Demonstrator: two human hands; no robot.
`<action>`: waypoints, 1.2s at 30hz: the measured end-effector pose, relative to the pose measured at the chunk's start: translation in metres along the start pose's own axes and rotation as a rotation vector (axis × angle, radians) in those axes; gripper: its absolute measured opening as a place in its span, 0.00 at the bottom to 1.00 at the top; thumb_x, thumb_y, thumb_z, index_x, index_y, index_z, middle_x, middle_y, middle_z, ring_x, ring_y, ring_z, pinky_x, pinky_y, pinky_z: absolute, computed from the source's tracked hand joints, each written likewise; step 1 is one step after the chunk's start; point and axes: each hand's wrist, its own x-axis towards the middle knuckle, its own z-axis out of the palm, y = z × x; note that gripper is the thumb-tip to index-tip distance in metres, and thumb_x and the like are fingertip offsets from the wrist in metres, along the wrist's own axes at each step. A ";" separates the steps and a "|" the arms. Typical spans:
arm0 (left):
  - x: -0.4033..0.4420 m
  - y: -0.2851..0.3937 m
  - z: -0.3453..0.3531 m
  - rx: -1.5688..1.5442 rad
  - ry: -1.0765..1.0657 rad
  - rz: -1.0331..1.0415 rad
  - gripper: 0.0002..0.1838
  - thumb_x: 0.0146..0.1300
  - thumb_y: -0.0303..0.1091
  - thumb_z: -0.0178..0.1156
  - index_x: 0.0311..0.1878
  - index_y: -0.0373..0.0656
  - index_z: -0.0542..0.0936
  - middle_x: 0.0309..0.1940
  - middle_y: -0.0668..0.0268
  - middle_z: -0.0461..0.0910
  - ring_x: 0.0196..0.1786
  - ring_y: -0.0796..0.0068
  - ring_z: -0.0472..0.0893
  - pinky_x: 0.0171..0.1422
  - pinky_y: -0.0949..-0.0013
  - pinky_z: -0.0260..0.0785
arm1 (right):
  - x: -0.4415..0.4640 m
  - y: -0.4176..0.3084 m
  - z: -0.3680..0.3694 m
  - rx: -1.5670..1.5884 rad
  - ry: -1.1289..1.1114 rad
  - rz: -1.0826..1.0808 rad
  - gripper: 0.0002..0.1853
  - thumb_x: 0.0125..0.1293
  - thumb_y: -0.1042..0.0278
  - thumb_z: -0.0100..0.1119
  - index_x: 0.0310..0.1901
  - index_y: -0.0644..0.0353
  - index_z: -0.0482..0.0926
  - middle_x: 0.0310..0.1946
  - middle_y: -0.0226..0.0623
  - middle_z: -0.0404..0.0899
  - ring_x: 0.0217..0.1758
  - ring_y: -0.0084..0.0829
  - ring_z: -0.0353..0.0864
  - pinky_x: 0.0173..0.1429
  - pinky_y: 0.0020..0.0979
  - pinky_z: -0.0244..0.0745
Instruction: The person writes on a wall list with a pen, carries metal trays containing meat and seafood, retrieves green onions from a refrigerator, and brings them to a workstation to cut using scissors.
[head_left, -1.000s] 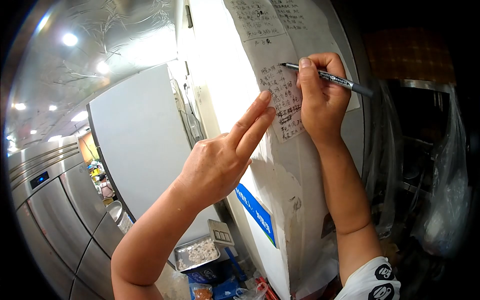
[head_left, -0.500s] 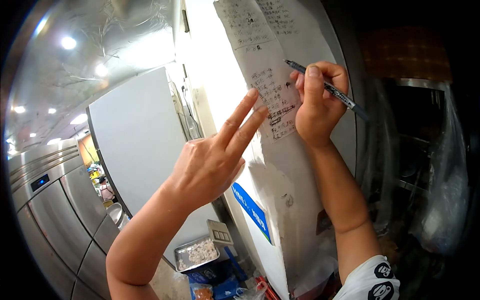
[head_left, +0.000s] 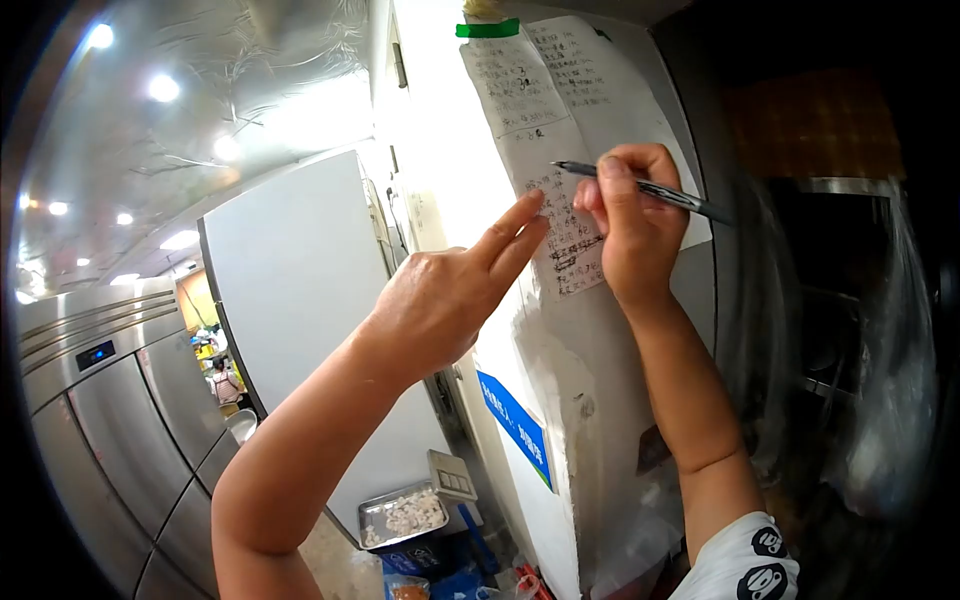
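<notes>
My right hand (head_left: 640, 225) is closed around a dark pen (head_left: 672, 194), whose tip points left over a long paper sheet (head_left: 548, 145) covered in handwriting. The tip is near the top of the lower block of lines; whether it touches the paper I cannot tell. My left hand (head_left: 435, 305) has two fingers stretched out, their tips at the sheet's left edge beside those lines. Nothing is held in it. Several lines low on the sheet are scribbled out. Green tape (head_left: 488, 29) crosses the sheet's top, and a second written sheet (head_left: 635, 95) hangs to its right.
A blue sign (head_left: 517, 425) sits lower on the white wall corner. Below left, a metal tray (head_left: 375, 515) of pale pieces stands by a scale (head_left: 452, 475). A white panel (head_left: 290, 260), a steel refrigerator (head_left: 120, 430) and a distant person (head_left: 225, 382) are leftward; plastic sheeting (head_left: 875, 400) hangs right.
The pen tip has moved left and down, closer to the lower lines, and the pen lies flatter. My left fingers have drawn closer together. The view has tilted upward, showing the green tape.
</notes>
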 end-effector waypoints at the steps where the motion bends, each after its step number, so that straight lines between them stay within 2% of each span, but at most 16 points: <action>1: 0.000 0.000 0.000 0.004 -0.002 0.000 0.40 0.45 0.22 0.61 0.65 0.39 0.57 0.70 0.61 0.48 0.23 0.71 0.79 0.22 0.72 0.71 | 0.001 0.000 0.001 -0.026 -0.068 0.023 0.03 0.64 0.73 0.50 0.34 0.61 0.68 0.24 0.28 0.70 0.26 0.13 0.67 0.31 0.17 0.65; 2: -0.001 0.000 0.000 0.012 0.008 0.006 0.41 0.46 0.22 0.61 0.65 0.39 0.56 0.70 0.60 0.47 0.23 0.71 0.79 0.22 0.72 0.71 | 0.003 0.012 0.003 -0.031 -0.074 -0.076 0.02 0.63 0.74 0.51 0.34 0.61 0.69 0.23 0.27 0.70 0.25 0.11 0.66 0.29 0.16 0.63; 5: 0.000 0.001 0.003 0.032 0.011 0.005 0.41 0.46 0.23 0.61 0.66 0.40 0.54 0.70 0.59 0.46 0.23 0.72 0.79 0.21 0.72 0.72 | -0.001 0.023 0.001 -0.091 -0.132 -0.124 0.03 0.63 0.74 0.51 0.34 0.61 0.69 0.24 0.26 0.70 0.24 0.11 0.65 0.28 0.16 0.62; 9: -0.002 0.001 0.008 0.058 0.006 -0.005 0.43 0.47 0.25 0.61 0.67 0.41 0.53 0.70 0.58 0.45 0.24 0.71 0.80 0.22 0.73 0.73 | -0.001 0.029 -0.002 -0.146 -0.073 -0.187 0.03 0.63 0.73 0.51 0.33 0.62 0.69 0.24 0.26 0.69 0.23 0.11 0.65 0.27 0.16 0.62; 21: -0.002 0.003 0.026 -0.042 0.092 -0.039 0.45 0.44 0.25 0.64 0.67 0.41 0.53 0.70 0.59 0.46 0.31 0.65 0.81 0.29 0.71 0.78 | 0.000 0.030 -0.002 -0.243 -0.137 -0.232 0.04 0.65 0.71 0.51 0.33 0.60 0.69 0.22 0.26 0.70 0.21 0.11 0.66 0.25 0.15 0.63; 25: -0.002 0.004 0.024 -0.047 0.048 -0.066 0.46 0.43 0.25 0.64 0.67 0.41 0.52 0.70 0.60 0.45 0.32 0.64 0.81 0.30 0.70 0.78 | 0.000 0.031 -0.001 -0.245 -0.147 -0.253 0.04 0.65 0.71 0.51 0.33 0.60 0.69 0.22 0.26 0.70 0.21 0.11 0.66 0.25 0.15 0.64; 36: -0.001 0.002 0.029 -0.106 0.135 -0.040 0.46 0.42 0.24 0.64 0.67 0.42 0.53 0.70 0.61 0.45 0.34 0.63 0.81 0.30 0.70 0.78 | 0.002 0.029 -0.001 -0.247 -0.160 -0.250 0.05 0.65 0.71 0.51 0.32 0.59 0.69 0.22 0.25 0.70 0.21 0.10 0.66 0.24 0.14 0.63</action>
